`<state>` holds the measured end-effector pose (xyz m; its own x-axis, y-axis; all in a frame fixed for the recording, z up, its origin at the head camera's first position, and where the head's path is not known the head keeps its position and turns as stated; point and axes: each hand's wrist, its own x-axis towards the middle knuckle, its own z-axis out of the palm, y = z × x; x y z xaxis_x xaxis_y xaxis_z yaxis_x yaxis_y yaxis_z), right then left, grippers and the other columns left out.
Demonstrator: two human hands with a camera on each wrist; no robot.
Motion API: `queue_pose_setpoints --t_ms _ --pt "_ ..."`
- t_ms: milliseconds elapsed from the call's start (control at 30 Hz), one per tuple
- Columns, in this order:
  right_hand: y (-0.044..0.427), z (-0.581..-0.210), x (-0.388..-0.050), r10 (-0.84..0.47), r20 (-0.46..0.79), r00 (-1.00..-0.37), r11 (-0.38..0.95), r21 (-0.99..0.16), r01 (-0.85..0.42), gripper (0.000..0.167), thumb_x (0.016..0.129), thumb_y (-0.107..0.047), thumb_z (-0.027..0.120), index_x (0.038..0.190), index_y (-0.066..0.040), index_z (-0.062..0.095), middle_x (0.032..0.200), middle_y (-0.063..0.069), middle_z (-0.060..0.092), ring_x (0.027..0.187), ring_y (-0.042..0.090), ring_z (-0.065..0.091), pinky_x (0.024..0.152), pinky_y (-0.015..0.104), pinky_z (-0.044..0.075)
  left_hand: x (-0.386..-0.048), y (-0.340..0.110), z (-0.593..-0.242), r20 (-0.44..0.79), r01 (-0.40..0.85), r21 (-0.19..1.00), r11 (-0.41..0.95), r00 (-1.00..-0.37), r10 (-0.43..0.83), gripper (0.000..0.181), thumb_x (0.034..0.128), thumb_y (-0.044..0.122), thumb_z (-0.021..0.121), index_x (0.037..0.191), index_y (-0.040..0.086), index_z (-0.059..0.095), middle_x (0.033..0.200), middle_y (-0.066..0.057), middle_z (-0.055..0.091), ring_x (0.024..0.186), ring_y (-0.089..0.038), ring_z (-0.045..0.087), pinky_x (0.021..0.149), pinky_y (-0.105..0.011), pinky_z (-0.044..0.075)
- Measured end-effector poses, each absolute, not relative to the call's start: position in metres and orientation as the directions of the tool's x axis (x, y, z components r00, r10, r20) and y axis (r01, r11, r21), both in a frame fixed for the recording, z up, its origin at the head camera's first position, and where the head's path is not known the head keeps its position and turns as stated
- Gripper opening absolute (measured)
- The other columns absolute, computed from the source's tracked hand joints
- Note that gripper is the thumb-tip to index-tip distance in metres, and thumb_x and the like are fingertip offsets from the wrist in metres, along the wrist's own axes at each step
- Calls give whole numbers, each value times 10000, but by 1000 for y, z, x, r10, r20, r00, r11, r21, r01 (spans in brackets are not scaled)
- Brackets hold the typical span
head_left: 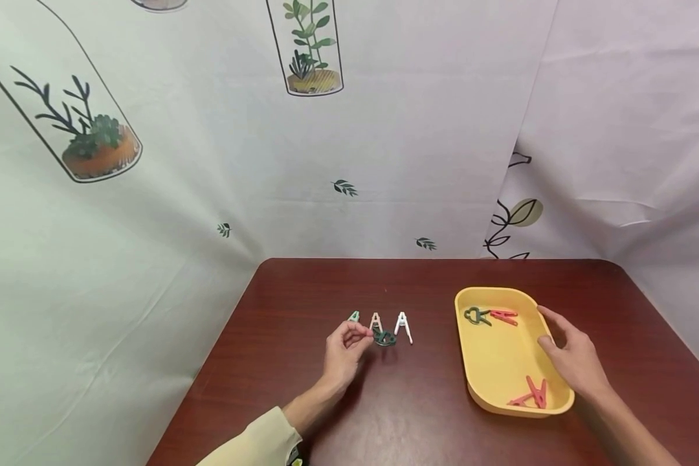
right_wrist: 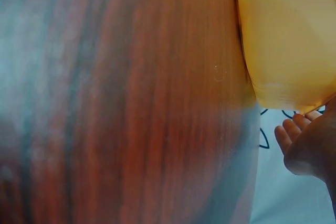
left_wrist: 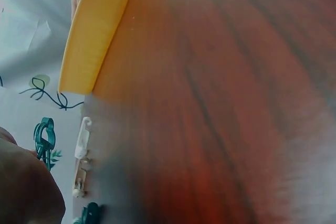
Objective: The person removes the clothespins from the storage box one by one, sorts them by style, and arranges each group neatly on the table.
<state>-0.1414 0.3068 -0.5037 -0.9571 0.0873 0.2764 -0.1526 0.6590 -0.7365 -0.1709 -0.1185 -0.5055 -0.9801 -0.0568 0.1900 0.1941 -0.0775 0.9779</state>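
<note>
My left hand (head_left: 343,356) pinches a dark green plastic clip (head_left: 384,338) between thumb and fingertips, just above the table. In the left wrist view the same clip (left_wrist: 46,135) stands out past the fingers. Behind it a light green clip (head_left: 355,316), a peach clothespin (head_left: 375,321) and a white clothespin (head_left: 402,325) form a row; the hand partly hides the light green one. My right hand (head_left: 576,359) holds the right rim of a yellow tray (head_left: 495,369), thumb over the edge and fingers along the outside.
Inside the tray, a dark green clip (head_left: 476,316) and a red clothespin (head_left: 504,316) lie at the far end, with red clothespins (head_left: 537,392) at the near end. Beyond the dark red wooden table (head_left: 419,414) hangs a pale patterned cloth (head_left: 419,142).
</note>
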Motion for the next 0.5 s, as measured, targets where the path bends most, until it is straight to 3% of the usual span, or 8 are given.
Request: queue_pose_setpoints --t_ms 233,500 --pt "306 -503 -141 91 275 -957 661 -735 -149 549 1034 -37 618 1558 21 465 1272 386 592 637 96 608 526 244 530 -161 -125 -511 156 159 986 -52 -985 -71 189 868 -188 740 1006 -140 622 998 -247 745 870 -117 716 804 -182 581" --pt "307 -503 -142 91 275 -957 664 -733 -148 545 1034 -37 619 1554 28 468 1282 406 597 684 80 603 534 234 531 -153 -131 -516 144 140 989 57 -987 -76 168 870 -159 768 994 -91 677 972 -222 761 911 -242 760 815 -204 600"
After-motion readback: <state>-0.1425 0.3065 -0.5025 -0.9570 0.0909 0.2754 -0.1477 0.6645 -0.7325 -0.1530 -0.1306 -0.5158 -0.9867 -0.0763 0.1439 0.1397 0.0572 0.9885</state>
